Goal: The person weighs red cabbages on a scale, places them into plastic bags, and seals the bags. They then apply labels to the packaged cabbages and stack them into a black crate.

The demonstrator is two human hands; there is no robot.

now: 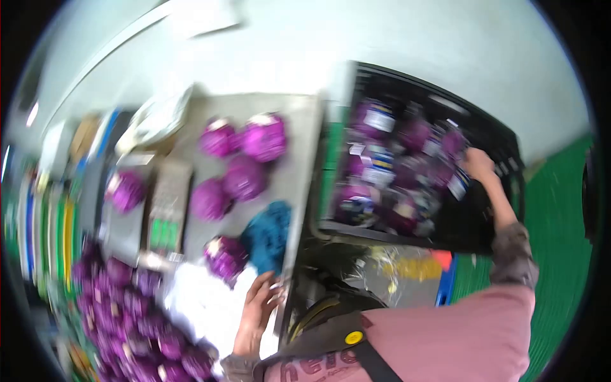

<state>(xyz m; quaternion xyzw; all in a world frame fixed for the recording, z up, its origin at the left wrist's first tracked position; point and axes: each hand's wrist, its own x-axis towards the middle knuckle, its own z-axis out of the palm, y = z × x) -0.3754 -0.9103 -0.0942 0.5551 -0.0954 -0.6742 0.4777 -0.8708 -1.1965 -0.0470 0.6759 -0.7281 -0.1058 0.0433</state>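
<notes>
Inside the black crate (425, 240) at the right, my right hand (478, 165) is closed at the edge of a plastic-wrapped red cabbage (453, 145) with a label; blur softens the fingers. Several more wrapped, labelled red cabbages (414, 137) lie in that crate. My left hand (262, 304) hovers by the table's near edge, fingers loosely apart and nothing in them. Just beyond its fingertips are a teal cloth (267, 235) and a bare red cabbage (225, 257). White sheets (200, 305) lie beside the left hand.
Several bare red cabbages (245, 178) stand on the grey table (299, 134). A weighing scale (167, 210) with green keys has one cabbage (125, 191) beside it. At lower left is a large cabbage heap (133, 331). A container with yellow wrapping (417, 267) sits below the crate.
</notes>
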